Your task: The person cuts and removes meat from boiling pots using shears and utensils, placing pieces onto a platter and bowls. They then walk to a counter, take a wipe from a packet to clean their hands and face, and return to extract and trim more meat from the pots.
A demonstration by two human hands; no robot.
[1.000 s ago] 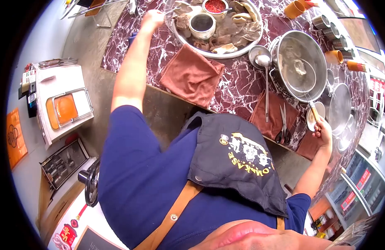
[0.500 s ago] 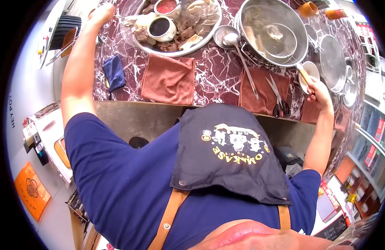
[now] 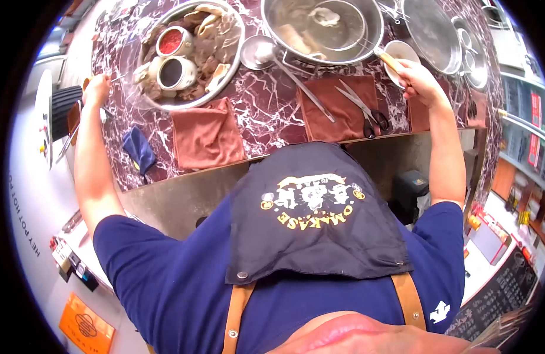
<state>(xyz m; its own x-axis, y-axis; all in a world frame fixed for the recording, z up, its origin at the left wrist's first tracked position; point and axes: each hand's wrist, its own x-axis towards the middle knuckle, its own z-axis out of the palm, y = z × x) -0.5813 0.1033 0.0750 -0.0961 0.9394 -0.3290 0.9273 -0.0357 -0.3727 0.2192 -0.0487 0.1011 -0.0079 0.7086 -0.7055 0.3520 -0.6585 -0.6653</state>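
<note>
Over marbled tabletop (image 3: 266,118), right fingers (image 3: 408,71) clasp a strainer (image 3: 388,60); left fingers' (image 3: 100,84) hold is unclear.

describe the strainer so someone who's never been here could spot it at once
On the marbled table, find the big steel pot at the picture's top edge. The strainer sits in it, round-rimmed, its light-brown handle running over the pot's edge to the right hand. That handle sets it apart from the all-metal spoon lying beside the pot.

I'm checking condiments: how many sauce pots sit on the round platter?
2: the red-filled pot at the back, and the dark-filled pot just in front of it. None appears hidden.
</note>
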